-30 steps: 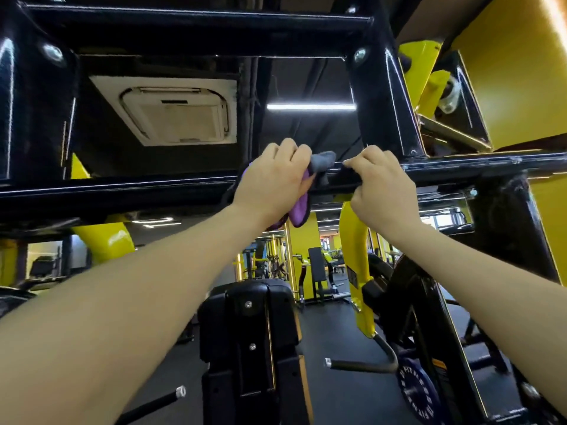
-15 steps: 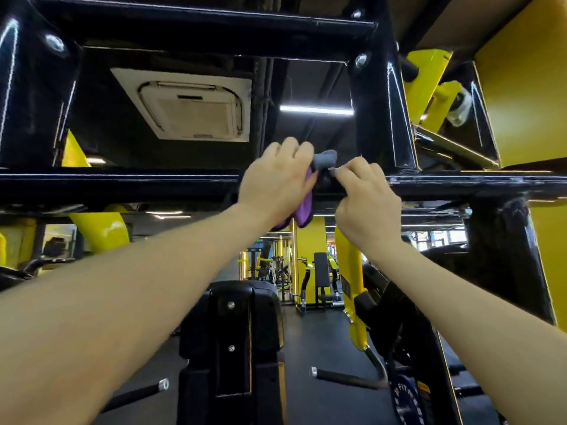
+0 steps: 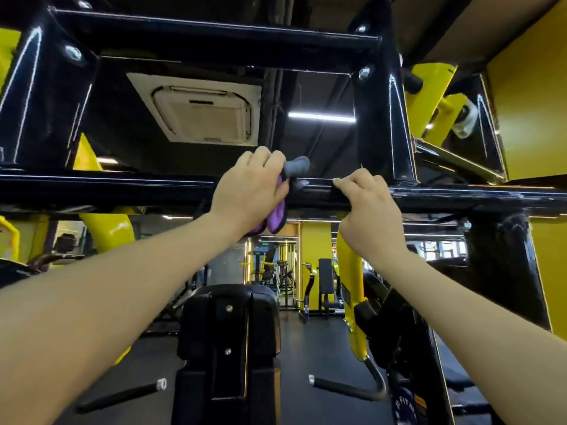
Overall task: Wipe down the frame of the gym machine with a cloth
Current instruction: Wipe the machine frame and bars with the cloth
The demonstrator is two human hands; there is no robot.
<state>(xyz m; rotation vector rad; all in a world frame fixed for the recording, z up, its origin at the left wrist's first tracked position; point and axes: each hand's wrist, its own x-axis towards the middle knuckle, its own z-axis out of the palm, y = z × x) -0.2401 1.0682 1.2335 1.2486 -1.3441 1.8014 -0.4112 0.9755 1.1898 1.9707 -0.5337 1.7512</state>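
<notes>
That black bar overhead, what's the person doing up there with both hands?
They are wiping the gym machine's frame. The left hand holds a purple and grey cloth against the black crossbar. The right hand grips the same bar just beside it, apparently for support.

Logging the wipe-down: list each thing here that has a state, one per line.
left hand: grips the cloth, pressed on the crossbar
right hand: fingers curled over the crossbar
cloth: bunched, purple and grey, draped over the crossbar
crossbar: black, glossy, horizontal
ceiling light: on
</notes>
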